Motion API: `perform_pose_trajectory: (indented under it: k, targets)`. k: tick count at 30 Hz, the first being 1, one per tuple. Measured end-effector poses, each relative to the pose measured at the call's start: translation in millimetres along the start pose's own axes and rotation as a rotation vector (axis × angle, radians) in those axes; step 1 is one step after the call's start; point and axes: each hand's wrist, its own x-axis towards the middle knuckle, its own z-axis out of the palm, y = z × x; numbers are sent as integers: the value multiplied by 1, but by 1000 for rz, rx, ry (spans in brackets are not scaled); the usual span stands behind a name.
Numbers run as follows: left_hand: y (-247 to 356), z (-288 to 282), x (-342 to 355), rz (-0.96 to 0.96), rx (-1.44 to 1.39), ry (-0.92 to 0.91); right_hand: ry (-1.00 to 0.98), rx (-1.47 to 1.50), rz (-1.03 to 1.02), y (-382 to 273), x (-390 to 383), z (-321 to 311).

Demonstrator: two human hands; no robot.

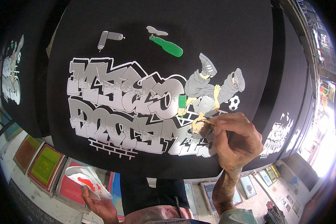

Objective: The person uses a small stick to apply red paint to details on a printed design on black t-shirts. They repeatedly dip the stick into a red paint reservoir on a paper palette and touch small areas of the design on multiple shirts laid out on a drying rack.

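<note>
Between the thumb and fingers of my right hand (239, 140) is a thin wooden stick (210, 122). Its tip is at the face of an upside-down cartoon figure (207, 95) printed on black fabric (220, 30), by a small red spot at the mouth. I cannot tell whether the tip touches the cloth. Low on the left, my left hand (100, 209) grips a white folded tray (78, 172), apart from the fabric. Red paint (89, 183) is smeared inside it. Large grey and white lettering (119, 86) is printed left of the figure, with a green bottle (168, 45) printed above.
More black printed panels lie to the left (13, 74) and right (276, 134) of this one. Below the fabric's near edge, framed screens, one yellow-green (46, 163), lean or lie along a pale surface. Bright light comes in at the far right.
</note>
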Motion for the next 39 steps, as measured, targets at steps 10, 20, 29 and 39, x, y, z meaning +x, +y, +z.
perform_pose_trajectory:
  k: [10,20,29,39]
  targets:
    - [-3,-21,10,-85,72,-109,11,-2,-1,1,-1,-2]
    - [-1,1,1,-4,-78,-15,-32,-14,12,-2,0,-2]
    - [0,3,-1,-8,-84,-10,0,5,-4,0,0,0]
    - [2,-4,7,-60,-108,-87,1,-7,-34,1,2,0]
